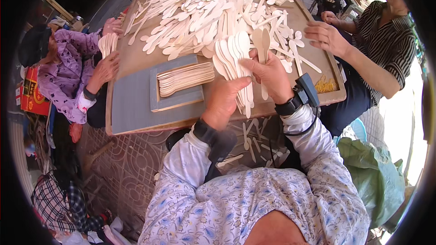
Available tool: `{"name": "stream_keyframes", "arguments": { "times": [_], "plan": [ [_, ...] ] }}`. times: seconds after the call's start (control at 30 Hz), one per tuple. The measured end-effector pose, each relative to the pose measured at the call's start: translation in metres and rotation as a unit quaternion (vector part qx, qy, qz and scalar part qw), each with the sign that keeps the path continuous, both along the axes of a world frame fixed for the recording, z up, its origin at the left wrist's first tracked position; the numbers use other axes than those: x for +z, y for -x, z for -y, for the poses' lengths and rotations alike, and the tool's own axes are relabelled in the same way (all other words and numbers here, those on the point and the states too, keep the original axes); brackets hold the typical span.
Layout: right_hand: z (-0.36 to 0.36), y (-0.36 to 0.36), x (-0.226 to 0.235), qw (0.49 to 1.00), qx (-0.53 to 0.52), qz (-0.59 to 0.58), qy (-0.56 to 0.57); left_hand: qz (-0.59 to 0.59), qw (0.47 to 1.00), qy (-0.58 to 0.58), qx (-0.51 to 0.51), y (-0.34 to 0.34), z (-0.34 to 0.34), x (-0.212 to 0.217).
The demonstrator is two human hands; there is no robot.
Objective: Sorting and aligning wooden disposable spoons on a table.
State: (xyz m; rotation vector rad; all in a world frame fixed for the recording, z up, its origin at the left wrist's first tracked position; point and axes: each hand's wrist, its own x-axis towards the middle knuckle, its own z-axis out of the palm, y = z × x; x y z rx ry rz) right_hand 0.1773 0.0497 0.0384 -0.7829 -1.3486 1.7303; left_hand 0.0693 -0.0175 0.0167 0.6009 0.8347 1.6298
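At the table's near edge, my left hand (222, 101) is closed round a fanned bundle of pale wooden spoons (234, 52), their bowls pointing away from me. My right hand (275, 76) pinches a couple of darker wooden spoons (261, 40) upright, close against the bundle's right side. Its thumb touches the bundle. Left of my hands, a grey wooden frame (178, 105) holds a neat stack of wooden spoons (184, 80) lying on their sides. Beyond my hands spreads a big loose heap of wooden spoons (195, 18).
The brown table (136, 59) has a raised rim. A grey board (131, 104) lies under the frame. Yellow rubber bands (326, 85) sit at the near right corner. Co-workers' hands surround the table; one at left holds a spoon bundle (108, 44). Fallen spoons (250, 138) litter the floor.
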Motion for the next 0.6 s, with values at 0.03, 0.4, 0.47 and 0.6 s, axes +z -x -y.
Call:
{"name": "stream_keyframes", "arguments": {
  "times": [0.03, 0.4, 0.47, 0.6],
  "plan": [
    [0.0, 0.0, 0.001, 1.0, -0.001, -0.001, 0.001, -0.001, 1.0, 0.001, -0.001, 0.0, 0.001, 0.0],
    [-0.007, 0.006, -0.006, 0.998, -0.05, 0.002, 0.024, 0.049, 0.997, 0.042, -0.039, 0.004, -0.002, -0.008],
    [-0.008, 0.006, -0.01, 0.999, -0.042, -0.007, 0.027, 0.054, 0.997, 0.036, -0.038, 0.004, -0.003, -0.009],
    [-0.009, 0.004, -0.012, 0.998, -0.046, 0.027, 0.019, 0.041, 0.999, 0.033, -0.012, 0.004, -0.002, -0.008]
  ]
}}
